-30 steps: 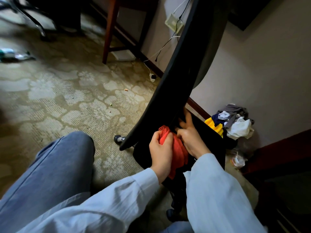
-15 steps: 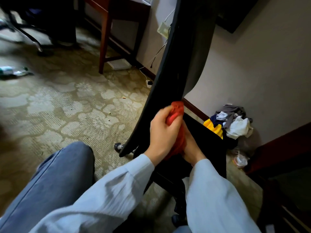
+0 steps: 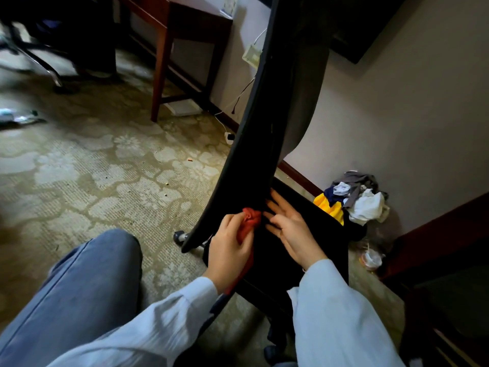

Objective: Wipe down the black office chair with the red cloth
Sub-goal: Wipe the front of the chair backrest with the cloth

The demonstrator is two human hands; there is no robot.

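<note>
At the far left edge of the patterned carpet [image 3: 105, 168] lies one plastic bottle [image 3: 18, 117], blurred, and behind it one metal chair base [image 3: 45, 67] shows in shadow. One knee in blue jeans [image 3: 90, 274] fills the lower left. One dark wooden table [image 3: 172, 30] stands against the wall at the carpet's back edge, with one flat white box [image 3: 185, 108] on the floor beneath it. Just to its right is one wall socket [image 3: 251, 55], with a cable hanging from it. Next comes the one black office chair [image 3: 264, 133]: its tall backrest rises through the middle of the view, its seat lies below in shadow, and one caster [image 3: 179, 237] shows at its left foot. Two hands, both in pale blue sleeves, meet where backrest joins seat. The left hand [image 3: 230, 250] has its fingers and thumb curled round the one red cloth [image 3: 250, 221], whose bunched top presses against the backrest's lower part while the rest hangs below the palm. The right hand [image 3: 293, 231] lies just beside the cloth, fingers straight and spread, their tips touching the black chair — it holds nothing. Further right, one heap of clothes [image 3: 354, 200] in grey, white, navy and yellow sits on the floor against the plain pale wall [image 3: 397, 115]. One crumpled piece of litter [image 3: 371, 258] lies near the heap, and dark wooden furniture [image 3: 436, 234] closes the right edge.
</note>
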